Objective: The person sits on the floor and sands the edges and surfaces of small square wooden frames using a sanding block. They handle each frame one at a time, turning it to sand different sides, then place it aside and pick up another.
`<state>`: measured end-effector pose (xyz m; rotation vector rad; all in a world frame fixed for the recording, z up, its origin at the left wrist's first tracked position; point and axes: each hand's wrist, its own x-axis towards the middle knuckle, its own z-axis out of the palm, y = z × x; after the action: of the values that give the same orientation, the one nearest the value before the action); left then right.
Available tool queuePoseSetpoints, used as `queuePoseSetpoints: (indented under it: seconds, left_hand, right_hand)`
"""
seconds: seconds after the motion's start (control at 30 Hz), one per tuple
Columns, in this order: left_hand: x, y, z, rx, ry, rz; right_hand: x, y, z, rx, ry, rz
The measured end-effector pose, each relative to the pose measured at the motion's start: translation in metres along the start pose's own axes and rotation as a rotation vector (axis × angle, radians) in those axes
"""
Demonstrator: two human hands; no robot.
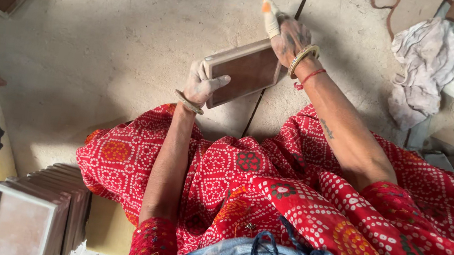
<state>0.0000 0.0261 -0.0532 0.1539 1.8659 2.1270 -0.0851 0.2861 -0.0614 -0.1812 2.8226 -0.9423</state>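
Hands on a brown tile with a pale border, head view.
Left hand [202, 85] closed on the tile's [244, 72] near corner, I see; right hand [289, 35], its bandaged finger pointing out, grips the far edge, holding it tilted above the dusty floor [102, 52]. Stacked tiles [44, 208] stand lower left, white rag [422, 65] at right.
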Motion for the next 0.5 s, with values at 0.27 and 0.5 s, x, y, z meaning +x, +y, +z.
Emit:
queuePoseSetpoints:
  seconds: [0.27, 0.5]
  left_hand:
    - [0.01, -0.022, 0.001, -0.332, -0.143, 0.21]
    - [0.0, -0.018, -0.008, -0.078, 0.028, -0.04]
  right_hand:
    - [-0.033, -0.132, 0.03, -0.304, 0.08, -0.382]
    - [-0.006, 0.001, 0.009, -0.356, 0.238, -0.251]
